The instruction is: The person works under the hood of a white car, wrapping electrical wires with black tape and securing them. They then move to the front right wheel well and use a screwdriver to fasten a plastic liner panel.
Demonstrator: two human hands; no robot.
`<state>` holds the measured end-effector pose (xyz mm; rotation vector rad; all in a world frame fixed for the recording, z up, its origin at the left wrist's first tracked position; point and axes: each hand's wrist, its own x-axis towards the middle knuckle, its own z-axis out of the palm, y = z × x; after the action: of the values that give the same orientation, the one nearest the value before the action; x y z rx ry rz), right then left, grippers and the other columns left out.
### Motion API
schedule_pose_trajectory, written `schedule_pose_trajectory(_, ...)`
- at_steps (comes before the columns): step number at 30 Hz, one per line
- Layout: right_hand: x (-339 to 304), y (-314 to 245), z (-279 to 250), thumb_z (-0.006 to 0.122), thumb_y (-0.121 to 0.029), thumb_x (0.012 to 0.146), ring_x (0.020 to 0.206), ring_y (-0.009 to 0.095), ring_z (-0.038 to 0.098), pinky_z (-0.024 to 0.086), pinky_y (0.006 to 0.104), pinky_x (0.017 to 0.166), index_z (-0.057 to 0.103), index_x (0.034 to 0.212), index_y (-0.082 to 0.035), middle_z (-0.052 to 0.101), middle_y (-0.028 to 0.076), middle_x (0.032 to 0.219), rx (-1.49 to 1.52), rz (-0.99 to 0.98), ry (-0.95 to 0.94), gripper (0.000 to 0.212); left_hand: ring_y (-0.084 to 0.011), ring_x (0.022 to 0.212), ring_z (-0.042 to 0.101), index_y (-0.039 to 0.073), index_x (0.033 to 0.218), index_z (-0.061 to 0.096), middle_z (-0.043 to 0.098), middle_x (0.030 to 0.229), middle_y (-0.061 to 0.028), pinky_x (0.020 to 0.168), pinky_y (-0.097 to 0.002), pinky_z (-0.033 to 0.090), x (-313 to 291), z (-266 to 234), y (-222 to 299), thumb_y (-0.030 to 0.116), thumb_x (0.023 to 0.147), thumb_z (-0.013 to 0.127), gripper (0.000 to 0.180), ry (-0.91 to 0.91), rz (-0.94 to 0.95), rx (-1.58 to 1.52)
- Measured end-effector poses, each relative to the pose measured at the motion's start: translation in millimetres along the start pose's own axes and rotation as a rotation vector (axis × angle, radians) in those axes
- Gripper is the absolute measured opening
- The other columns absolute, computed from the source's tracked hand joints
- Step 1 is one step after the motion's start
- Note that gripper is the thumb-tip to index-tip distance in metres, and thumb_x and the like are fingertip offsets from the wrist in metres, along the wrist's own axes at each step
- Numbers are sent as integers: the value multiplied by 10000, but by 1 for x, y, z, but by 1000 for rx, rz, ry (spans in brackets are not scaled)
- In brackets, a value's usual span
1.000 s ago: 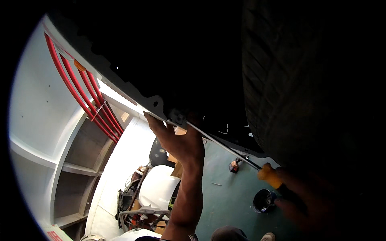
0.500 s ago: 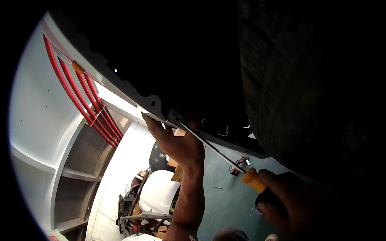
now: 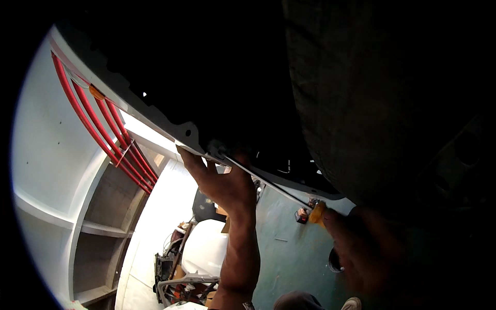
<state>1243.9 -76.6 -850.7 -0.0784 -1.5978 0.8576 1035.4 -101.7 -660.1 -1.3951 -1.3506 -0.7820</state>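
Note:
My right hand (image 3: 359, 243) is closed round the yellow handle of a screwdriver (image 3: 274, 185), low under the dark tyre (image 3: 336, 103). Its long shaft runs up and left to a small grey fastener or clip (image 3: 218, 148) at the lip of the wheel arch; the exact contact of the tip is too dark to tell. My left hand (image 3: 225, 188) reaches up from below and grips the edge of the fender (image 3: 155, 123) beside that spot. Its fingers lie on the outer side, while the thumb side is in shadow by the shaft. A holed tab (image 3: 188, 133) projects from the lip.
Behind my left arm lie a white body panel (image 3: 205, 247), a metal frame (image 3: 188, 279) and mixed parts. On the green floor (image 3: 281, 258) stands a small power tool (image 3: 301, 215). Red pipes (image 3: 98, 134) run along the wall at left. Deep shadow fills the wheel well.
My right hand and the screwdriver handle have shifted slightly up and left, and more of the handle is covered. My left hand keeps its grip on the fender edge. The view has shifted a little.

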Motion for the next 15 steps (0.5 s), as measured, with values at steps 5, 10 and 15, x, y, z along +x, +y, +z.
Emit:
schedule_pose_trajectory(5, 20, 10, -20, 632, -181, 952, 678, 182, 638, 553, 350, 568, 586, 1350, -66, 667, 198, 995, -304, -245, 53, 417, -403, 1263, 560, 80, 1528, 310, 510, 1395, -233, 989, -496, 552, 1, -3, 4, 222, 773, 820, 923, -21, 25, 26)
schedule_pose_trajectory(10, 32, 0, -45, 641, -133, 919, 673, 140, 633, 532, 302, 541, 566, 1371, -51, 688, 176, 1014, 704, 638, -358, 466, -389, 1258, 569, 67, 1515, 334, 523, 1387, -231, 1018, -487, 531, -1, -6, 3, 219, 783, 819, 891, -8, 34, -5)
schedule_pose_trajectory(15, 1, 33, -43, 657, -100, 826, 642, 131, 634, 531, 292, 533, 530, 1380, 14, 701, 191, 1047, 933, 745, -354, 579, -383, 1299, 526, 39, 1528, 286, 486, 1397, -240, 1052, -509, 498, -8, -3, 8, 92, 764, 771, 906, -41, -14, 21)
